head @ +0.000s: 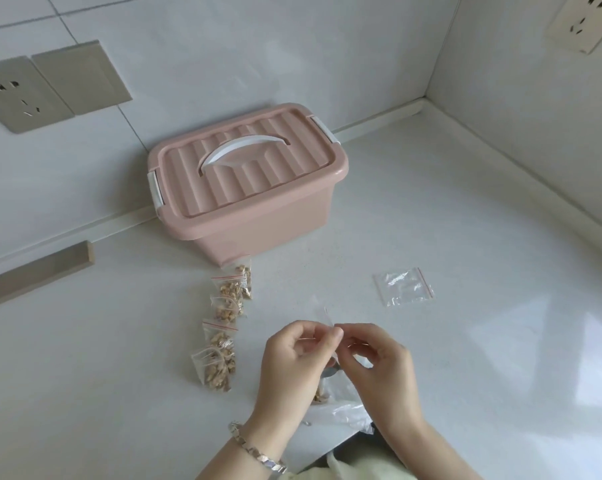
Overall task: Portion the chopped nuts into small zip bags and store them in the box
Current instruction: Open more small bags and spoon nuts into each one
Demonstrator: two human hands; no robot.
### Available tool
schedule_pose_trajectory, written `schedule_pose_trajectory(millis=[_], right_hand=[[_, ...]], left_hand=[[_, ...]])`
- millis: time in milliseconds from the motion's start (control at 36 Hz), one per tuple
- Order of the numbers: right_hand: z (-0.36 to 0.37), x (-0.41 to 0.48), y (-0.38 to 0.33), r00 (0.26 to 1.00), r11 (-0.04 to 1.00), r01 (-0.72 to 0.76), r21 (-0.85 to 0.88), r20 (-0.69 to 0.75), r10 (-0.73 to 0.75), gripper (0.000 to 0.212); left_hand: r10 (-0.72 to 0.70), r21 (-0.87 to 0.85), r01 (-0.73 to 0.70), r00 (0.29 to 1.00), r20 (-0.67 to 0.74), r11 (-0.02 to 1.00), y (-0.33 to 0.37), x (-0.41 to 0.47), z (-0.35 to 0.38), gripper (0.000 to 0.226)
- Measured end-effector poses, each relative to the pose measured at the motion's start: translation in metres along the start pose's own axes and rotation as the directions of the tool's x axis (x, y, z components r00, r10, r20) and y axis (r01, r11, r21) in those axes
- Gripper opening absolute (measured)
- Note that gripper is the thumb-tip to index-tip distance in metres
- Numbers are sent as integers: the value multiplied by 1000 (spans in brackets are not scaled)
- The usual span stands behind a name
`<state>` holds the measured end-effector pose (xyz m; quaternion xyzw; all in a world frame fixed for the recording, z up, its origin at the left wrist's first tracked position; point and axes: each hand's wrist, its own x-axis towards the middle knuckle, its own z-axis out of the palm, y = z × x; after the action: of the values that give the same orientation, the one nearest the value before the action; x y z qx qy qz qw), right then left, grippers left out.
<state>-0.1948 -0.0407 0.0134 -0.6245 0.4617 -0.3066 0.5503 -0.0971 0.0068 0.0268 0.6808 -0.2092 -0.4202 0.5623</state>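
Observation:
My left hand point(297, 362) and my right hand point(379, 367) meet above the counter, both pinching the top of a small clear zip bag point(322, 315) between fingertips. Under my hands lies a larger clear plastic bag point(337, 410) with chopped nuts point(319, 396) and a metal spoon point(330, 370), mostly hidden. Several filled nut bags point(225, 327) lie in a row to the left of my hands. An empty zip bag point(404, 286) with a red strip lies to the right. The pink box point(247, 181) stands at the back with its lid shut.
The white counter point(465, 237) meets tiled walls at the back and right. Wall sockets point(18, 95) sit on the left wall, another socket point(582, 20) at upper right. A beige strip point(36, 273) lies at the left. The counter's near edge is by my forearms.

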Motion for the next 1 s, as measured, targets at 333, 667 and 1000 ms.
schedule_pose_trajectory(millis=[333, 667, 1000], right_hand=[[-6, -9, -5, 996, 992, -50, 116, 82, 41, 21], [-12, -13, -7, 983, 971, -166, 172, 105, 149, 12], [-15, -13, -8, 976, 966, -184, 183, 146, 159, 10]], left_hand=[[-86, -60, 87, 996, 23, 994, -1, -5, -7, 2], [-125, -55, 128, 991, 53, 990, 0, -8, -10, 14], [-96, 26, 95, 994, 56, 995, -1, -8, -12, 4]])
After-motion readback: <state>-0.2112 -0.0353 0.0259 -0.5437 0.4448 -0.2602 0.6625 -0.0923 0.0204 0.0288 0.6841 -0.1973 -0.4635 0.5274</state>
